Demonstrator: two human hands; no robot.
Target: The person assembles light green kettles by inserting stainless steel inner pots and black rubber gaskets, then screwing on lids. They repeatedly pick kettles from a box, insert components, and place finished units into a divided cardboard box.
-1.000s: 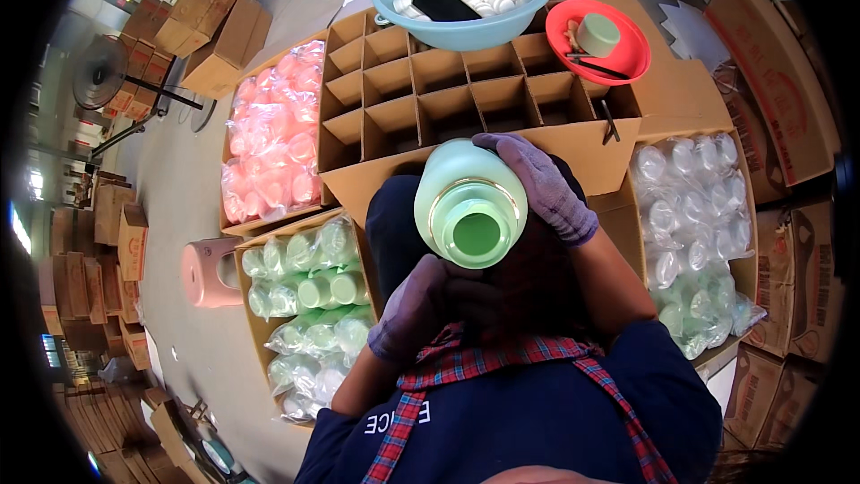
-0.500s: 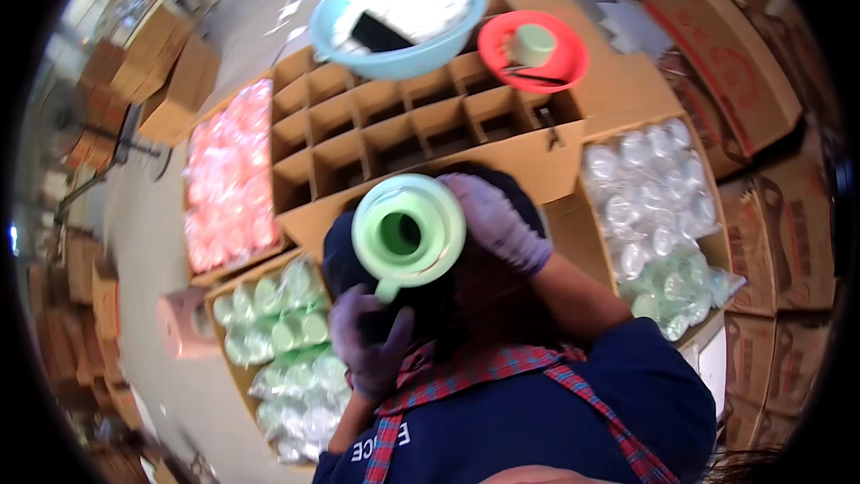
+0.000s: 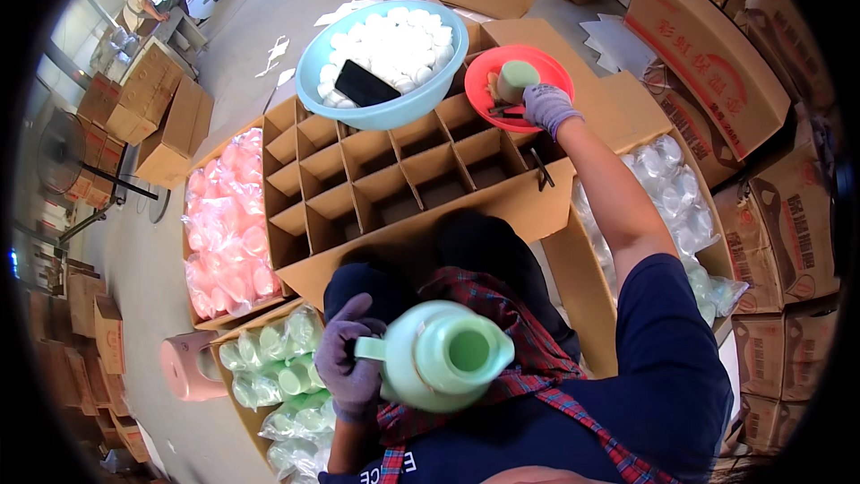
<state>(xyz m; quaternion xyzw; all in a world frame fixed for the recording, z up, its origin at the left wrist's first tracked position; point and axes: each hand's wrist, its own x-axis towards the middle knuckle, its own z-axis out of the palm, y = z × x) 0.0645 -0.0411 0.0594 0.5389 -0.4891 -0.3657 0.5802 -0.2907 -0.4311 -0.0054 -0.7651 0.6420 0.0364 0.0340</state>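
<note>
Hold the green jug (image 3: 421, 354) steady by the checked apron (image 3: 488, 300), the left hand (image 3: 352, 372) grasping its handle (image 3: 370, 349), and manoeuvre the right hand (image 3: 551, 110), whose fingers' grip cannot be determined, without knocking the green cup (image 3: 516, 80) in the red basin (image 3: 550, 65).

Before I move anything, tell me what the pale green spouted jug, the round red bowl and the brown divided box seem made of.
Pale green spouted jug: probably plastic, satin, given its soft highlights and even colour; painted metal is possible.
Round red bowl: likely smooth plastic, from its bright, uniform colour.
Brown divided box: apparently matte cardboard, judging by its brown faces and thin inner walls.
</note>
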